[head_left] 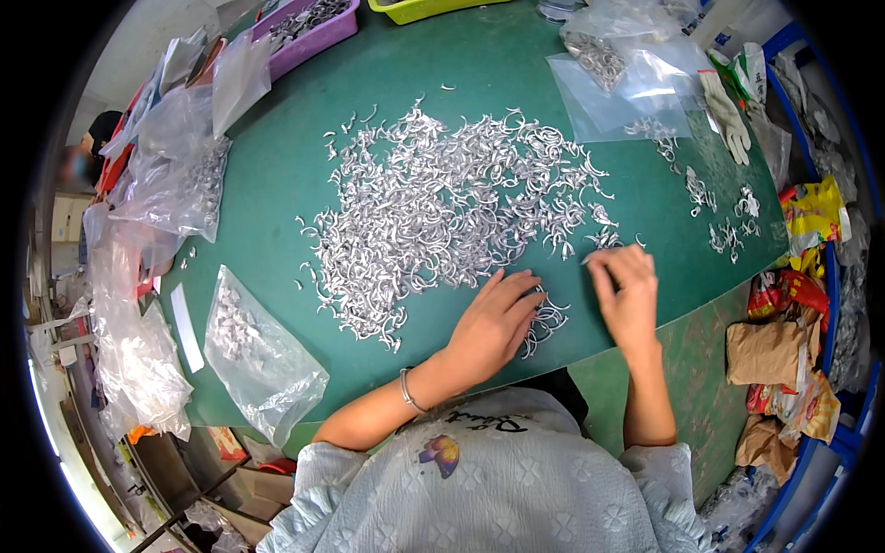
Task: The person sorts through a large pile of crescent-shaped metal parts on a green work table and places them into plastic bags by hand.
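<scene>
A wide heap of small curved silver metal pieces covers the middle of the green table. My left hand lies palm down at the heap's near right edge, its fingers stretched out and slightly bent. Beside and partly under those fingers is a small separate group of the same curved pieces. To the right, my right hand is raised a little over the table with thumb and fingertips pinched together. A small silver curved piece shows at its fingertips. Just beyond it lie a few more loose pieces.
Left of me lie a clear bag with small pale parts and several plastic bags. A purple bin and a yellow bin stand at the back. A glove, clear bags and small metal clusters are at the right.
</scene>
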`<state>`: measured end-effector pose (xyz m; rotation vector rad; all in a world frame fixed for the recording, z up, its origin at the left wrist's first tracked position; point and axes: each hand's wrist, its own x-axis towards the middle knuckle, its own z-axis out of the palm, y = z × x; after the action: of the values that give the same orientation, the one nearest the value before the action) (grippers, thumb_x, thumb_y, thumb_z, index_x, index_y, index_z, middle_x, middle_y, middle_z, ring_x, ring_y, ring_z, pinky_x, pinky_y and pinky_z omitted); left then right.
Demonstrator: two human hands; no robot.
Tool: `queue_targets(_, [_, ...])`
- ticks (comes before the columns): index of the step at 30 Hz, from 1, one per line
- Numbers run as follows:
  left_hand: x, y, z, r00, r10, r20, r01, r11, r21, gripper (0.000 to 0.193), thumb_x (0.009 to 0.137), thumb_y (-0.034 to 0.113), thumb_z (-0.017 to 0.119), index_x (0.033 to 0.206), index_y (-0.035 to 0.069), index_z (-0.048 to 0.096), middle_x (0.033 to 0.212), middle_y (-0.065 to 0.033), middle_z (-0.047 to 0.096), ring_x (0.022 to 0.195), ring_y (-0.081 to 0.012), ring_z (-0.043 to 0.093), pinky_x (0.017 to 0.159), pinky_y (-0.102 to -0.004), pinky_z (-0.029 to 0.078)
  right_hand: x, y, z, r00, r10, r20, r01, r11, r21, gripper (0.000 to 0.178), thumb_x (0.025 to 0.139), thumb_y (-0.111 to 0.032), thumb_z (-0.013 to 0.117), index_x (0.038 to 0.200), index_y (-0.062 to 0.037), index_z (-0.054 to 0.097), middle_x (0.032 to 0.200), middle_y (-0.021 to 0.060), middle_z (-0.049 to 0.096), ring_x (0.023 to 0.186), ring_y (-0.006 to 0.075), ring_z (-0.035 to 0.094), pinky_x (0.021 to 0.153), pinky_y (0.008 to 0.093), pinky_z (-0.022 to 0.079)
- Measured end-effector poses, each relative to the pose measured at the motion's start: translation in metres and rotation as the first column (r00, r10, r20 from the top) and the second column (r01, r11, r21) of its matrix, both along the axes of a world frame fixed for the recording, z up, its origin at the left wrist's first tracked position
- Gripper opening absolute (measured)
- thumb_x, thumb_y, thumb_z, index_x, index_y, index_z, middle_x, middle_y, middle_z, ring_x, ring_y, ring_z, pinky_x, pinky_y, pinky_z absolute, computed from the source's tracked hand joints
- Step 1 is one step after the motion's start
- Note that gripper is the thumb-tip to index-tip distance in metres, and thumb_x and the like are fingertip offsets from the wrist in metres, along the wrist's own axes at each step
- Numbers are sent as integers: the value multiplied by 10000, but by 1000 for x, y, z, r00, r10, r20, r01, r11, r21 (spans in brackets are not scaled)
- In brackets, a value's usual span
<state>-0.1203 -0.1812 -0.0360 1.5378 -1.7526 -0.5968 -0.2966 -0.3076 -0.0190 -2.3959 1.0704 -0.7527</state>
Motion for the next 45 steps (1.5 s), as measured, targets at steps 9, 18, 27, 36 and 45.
queue_targets(9, [-15,-9,4,993,-66,99,70,997,-37,334,826,39,635,1157,28,595,1264,-132,540,1236,-332,475,1073,-536,334,6,-5,13,992,-4,129,-39,944,327,113,793,1,663,906,8,662,893,124,638,857,296,585,751,372,461])
queue_targets(18, [-16,-1,-9,935,-276,222,279,960,14,348,802,61,640,1146,28,602,1270,-121,531,1268,-296,450,1086,-565,297,23,-8,-16,992,43,-121,-50,997,-53,451,838,-177,680,1241,-22,549,1274,154,517,1176,336,460,945,427,357])
queue_targets(27, [-14,-9,-8,950,-241,201,248,969,-8,372,812,68,645,1179,44,584,1235,-124,537,1218,-295,484,1089,-557,307,36,-93,-27,993,-85,81,91,993,-76,189,798,-69,685,974,-12,647,987,116,623,927,307,547,816,396,415])
queue_targets(36, [-11,-5,-10,954,-249,164,252,968,3,376,815,70,658,1182,47,582,1207,-125,527,1192,-294,494,1083,-555,320,23,-90,-27,999,-49,16,50,996,-75,132,793,1,679,887,14,587,843,116,584,740,254,531,694,351,445])
queue_targets(45, [-12,-5,-2,962,-236,138,237,971,9,356,826,70,655,1175,47,588,1216,-122,521,1198,-297,490,1086,-560,318,7,-63,-8,984,-146,105,108,947,304,92,829,-28,681,870,39,633,735,80,626,608,123,525,573,268,426])
